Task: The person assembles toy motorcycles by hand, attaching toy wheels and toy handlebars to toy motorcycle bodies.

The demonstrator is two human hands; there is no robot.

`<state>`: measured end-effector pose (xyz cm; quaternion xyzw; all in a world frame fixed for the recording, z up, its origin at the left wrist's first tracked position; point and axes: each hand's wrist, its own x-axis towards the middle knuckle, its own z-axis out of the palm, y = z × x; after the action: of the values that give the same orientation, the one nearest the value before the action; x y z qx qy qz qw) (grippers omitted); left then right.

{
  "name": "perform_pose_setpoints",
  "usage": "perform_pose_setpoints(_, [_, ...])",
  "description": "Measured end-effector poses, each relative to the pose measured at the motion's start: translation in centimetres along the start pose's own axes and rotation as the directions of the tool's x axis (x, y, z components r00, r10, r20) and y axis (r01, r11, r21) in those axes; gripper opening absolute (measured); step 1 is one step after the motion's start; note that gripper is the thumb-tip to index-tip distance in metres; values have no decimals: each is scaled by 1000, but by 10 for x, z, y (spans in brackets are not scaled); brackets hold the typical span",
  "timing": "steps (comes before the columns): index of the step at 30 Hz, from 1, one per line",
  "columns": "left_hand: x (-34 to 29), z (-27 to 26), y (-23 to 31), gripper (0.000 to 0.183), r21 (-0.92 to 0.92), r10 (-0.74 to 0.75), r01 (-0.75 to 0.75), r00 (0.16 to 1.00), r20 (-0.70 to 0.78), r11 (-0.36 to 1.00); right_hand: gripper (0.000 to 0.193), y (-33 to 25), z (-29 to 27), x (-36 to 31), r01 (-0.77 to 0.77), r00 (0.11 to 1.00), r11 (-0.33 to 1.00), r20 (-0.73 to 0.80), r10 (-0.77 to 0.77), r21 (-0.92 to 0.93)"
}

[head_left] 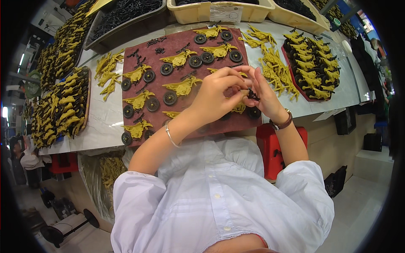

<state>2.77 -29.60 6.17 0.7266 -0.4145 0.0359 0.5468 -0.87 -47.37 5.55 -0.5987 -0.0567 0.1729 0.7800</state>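
Observation:
My two hands meet above the right part of a dark red cloth-covered board (194,126). A small black plastic part (252,95) sits between the fingertips. My right hand (266,95), below a brown-strapped watch, is closed on it. My left hand (217,90), with a bangle at the wrist, pinches at the same part from the left; its exact grip is partly hidden. Rows of yellow toy motorcycle bodies (183,87) with black spoked wheels (170,98) lie on the board, some behind my hands. Loose black parts (156,41) lie near its far edge.
Loose yellow bodies (276,69) lie right of the board, others (109,69) left. Trays of assembled toy motorcycles (312,67) stand at both sides. Bins (177,16) of black parts line the back. A red stool (270,156) stands below the table edge.

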Motion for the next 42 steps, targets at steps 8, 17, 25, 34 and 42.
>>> perform_pose_setpoints(8, [-18, 3, 20, 24, -699, -481, 360, 876, 26, 618, 8, 14, 14, -19, 356, 836, 799, -216, -504, -485])
perform_pose_setpoints(17, [-39, 11, 17, 15, -570, -454, 412, 888, 76, 711, 17, 16, 23, -43, 347, 759, 578, -141, -635, -738])
perform_pose_setpoints(25, [-50, 7, 10, 21, 390, -74, 41, 995, 71, 920, 13, 31, 8, -51, 299, 849, 304, 107, -518, -904])
perform_pose_setpoints(34, [-59, 10, 0, 33, 496, -22, -121, 962, 272, 860, 14, 14, 1, -42, 405, 865, -195, 443, -234, -893])
perform_pose_setpoints(42, [-58, 10, -5, 29, 508, 26, -170, 960, 280, 845, 12, 5, 1, -32, 497, 850, -209, 521, -80, -842])
